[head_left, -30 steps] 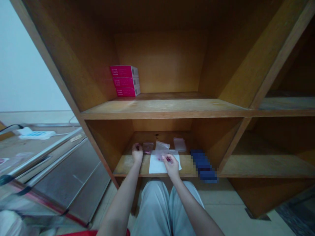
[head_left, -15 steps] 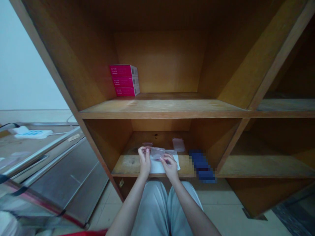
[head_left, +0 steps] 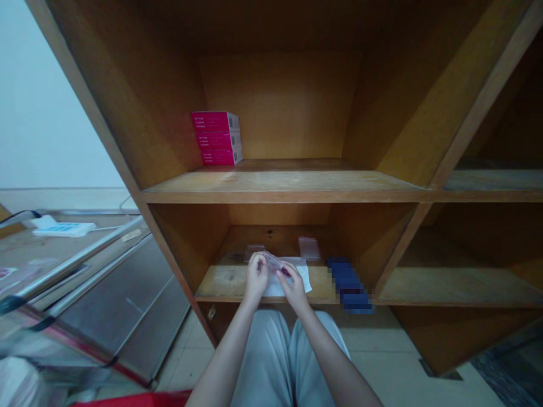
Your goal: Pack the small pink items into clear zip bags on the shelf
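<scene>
Setting: wooden shelf unit (head_left: 275, 186), person sitting before the lower shelf.
Counts: three pink boxes (head_left: 216, 138) stacked above; two small bags (head_left: 309, 247) lying behind.
Grip: left hand (head_left: 255, 277) and right hand (head_left: 292, 284) are pinching one clear bag (head_left: 275, 263), probably holding something dark red, above white paper (head_left: 302, 270).

The scene is dimly lit; daylight is given by the pale wall (head_left: 51, 113) at left. The shelf (head_left: 280, 186) recesses are left in deep shadow. Straight edges are bowed toward the corners, and a blue patch (head_left: 350, 285) is pixelated.
</scene>
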A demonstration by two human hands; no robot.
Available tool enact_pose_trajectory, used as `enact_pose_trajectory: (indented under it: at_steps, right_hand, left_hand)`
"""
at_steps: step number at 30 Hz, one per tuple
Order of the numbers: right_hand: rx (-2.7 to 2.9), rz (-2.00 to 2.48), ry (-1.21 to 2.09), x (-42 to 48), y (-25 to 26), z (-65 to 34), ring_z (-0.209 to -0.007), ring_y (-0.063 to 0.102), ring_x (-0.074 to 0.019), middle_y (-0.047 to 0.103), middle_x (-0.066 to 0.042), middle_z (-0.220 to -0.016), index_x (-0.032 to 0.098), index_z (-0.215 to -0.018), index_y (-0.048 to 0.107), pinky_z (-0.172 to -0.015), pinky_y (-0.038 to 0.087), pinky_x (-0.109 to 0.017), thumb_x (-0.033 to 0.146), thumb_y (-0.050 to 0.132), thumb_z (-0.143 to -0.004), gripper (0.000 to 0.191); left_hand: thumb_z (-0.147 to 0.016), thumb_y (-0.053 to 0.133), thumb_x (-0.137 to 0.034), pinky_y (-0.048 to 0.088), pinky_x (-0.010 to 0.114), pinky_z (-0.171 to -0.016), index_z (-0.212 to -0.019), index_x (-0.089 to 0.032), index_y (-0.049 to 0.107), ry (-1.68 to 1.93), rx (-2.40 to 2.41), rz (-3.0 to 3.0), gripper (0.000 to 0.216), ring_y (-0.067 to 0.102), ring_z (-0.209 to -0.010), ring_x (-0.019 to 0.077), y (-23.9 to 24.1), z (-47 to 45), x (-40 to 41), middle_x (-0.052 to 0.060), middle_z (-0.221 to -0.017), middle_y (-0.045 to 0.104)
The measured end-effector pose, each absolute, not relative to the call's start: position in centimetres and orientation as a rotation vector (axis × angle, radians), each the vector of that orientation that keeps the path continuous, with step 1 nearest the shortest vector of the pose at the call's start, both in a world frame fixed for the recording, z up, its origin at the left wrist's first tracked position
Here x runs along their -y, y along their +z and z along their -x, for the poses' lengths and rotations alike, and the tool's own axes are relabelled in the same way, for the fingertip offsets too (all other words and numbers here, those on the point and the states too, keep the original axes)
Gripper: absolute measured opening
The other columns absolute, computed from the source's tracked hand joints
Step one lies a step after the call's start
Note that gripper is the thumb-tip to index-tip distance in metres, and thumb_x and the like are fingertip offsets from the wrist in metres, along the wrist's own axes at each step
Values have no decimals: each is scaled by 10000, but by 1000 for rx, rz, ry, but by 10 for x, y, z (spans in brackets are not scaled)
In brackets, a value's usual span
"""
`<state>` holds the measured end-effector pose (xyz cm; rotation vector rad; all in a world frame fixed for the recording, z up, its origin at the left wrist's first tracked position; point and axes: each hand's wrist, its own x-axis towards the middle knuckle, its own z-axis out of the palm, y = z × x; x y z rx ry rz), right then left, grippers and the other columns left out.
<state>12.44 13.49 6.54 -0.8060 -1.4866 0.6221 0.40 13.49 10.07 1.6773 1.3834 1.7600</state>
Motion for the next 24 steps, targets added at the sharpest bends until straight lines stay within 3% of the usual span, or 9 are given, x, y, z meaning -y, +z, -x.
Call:
enact_pose_trajectory:
  at_steps: [2, 10, 24]
  right_hand:
    - [1461, 790, 644, -134, 68, -125, -940, 540, -189, 593, -84, -1018, 221, -1037, 592, -813, 446, -344, 254, 519, -776, 273]
    - [1530, 747, 591, -136, 64, -123, -936, 548, -186, 608, -62, -997, 261, -958, 644, -843, 435, -381, 204, 508, -781, 230]
    - [1579, 726, 653, -133, 65, -126, -919, 546, -186, 609, -67, -967, 229, -895, 652, -831, 432, -365, 207, 517, -767, 188]
  left_hand:
    - [-653, 392, -66, 412, 293, -767, -603, -190, 400, 1683, -1392, -1750, 134, 507, -800, 160, 103, -2, -133, 21, -755, 498]
    - [-699, 495, -150, 383, 342, -873, -629, -183, 575, 1540, -1354, -1871, 112, 502, -970, 194, 104, -2, -129, 62, -933, 537]
    - [-688, 475, -115, 404, 329, -839, -599, -173, 555, 1435, -1361, -1991, 133, 514, -924, 170, 104, 1, -132, 53, -901, 546]
